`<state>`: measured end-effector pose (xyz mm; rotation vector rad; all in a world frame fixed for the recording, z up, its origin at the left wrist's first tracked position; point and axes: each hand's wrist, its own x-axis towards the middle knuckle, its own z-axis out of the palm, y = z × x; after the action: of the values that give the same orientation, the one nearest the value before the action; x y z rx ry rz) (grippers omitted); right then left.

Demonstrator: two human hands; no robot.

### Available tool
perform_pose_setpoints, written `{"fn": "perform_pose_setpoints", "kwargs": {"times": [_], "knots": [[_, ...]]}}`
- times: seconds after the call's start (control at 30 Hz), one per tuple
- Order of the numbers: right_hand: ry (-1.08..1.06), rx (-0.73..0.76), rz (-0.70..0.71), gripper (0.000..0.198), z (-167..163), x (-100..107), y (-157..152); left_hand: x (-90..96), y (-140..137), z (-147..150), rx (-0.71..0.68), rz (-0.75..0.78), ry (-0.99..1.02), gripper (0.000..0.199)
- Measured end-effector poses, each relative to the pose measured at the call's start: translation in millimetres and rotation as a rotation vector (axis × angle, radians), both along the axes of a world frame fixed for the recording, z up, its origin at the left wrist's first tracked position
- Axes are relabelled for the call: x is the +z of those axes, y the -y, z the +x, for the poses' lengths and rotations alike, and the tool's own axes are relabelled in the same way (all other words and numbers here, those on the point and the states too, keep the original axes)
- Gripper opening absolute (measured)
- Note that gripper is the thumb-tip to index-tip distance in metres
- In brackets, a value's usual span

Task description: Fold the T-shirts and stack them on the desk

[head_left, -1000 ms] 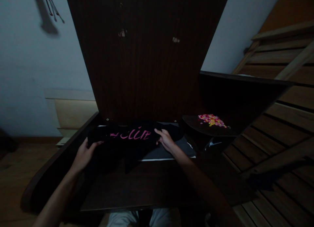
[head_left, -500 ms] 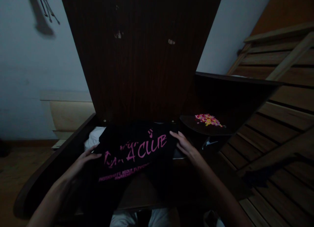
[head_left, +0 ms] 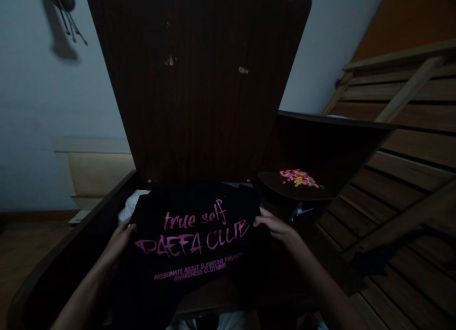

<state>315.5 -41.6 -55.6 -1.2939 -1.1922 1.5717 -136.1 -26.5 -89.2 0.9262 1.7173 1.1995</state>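
Note:
A black T-shirt [head_left: 199, 254] with pink lettering is spread between my hands, its print facing me. My left hand [head_left: 121, 235] pinches the shirt's left side, fingers closed on the cloth. On the other side my right hand [head_left: 272, 223] grips the right edge between thumb and fingers. Behind the left part of the shirt, white cloth [head_left: 133, 204] shows inside the dark wooden compartment. The shirt's lower part hangs down toward me and fades into shadow.
A tall dark wooden panel [head_left: 199, 92] stands upright behind the shirt. To the right, a small dark shelf [head_left: 267, 179] bears a pile of pink and yellow pieces [head_left: 299, 177]. A slatted wooden frame [head_left: 409, 168] fills the right side. A curved dark side board [head_left: 64, 244] runs along the left.
The shirt has been pulled flatter, so its full lettering now shows. Both hands have closed tighter on its edges and sit slightly lower. The view has shifted a little.

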Motion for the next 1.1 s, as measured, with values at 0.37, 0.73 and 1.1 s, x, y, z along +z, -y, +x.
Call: {"fn": "perform_pose_setpoints", "kwargs": {"times": [0.37, 0.73, 1.1], "knots": [[0.21, 0.124, -0.105, 0.089, 27.6, -27.2, 26.2, -7.2, 5.5, -10.1, -0.017, -0.151, 0.076, 0.073], [0.436, 0.529, -0.143, 0.096, 71.0, -15.5, 46.0, -26.3, -13.1, -47.1, -0.181, -0.111, -0.179, 0.061], [0.355, 0.051, 0.053, 0.065, 25.5, -46.9, 30.8, -3.3, -25.0, -15.5, -0.213, 0.068, -0.729, 0.074]]}}
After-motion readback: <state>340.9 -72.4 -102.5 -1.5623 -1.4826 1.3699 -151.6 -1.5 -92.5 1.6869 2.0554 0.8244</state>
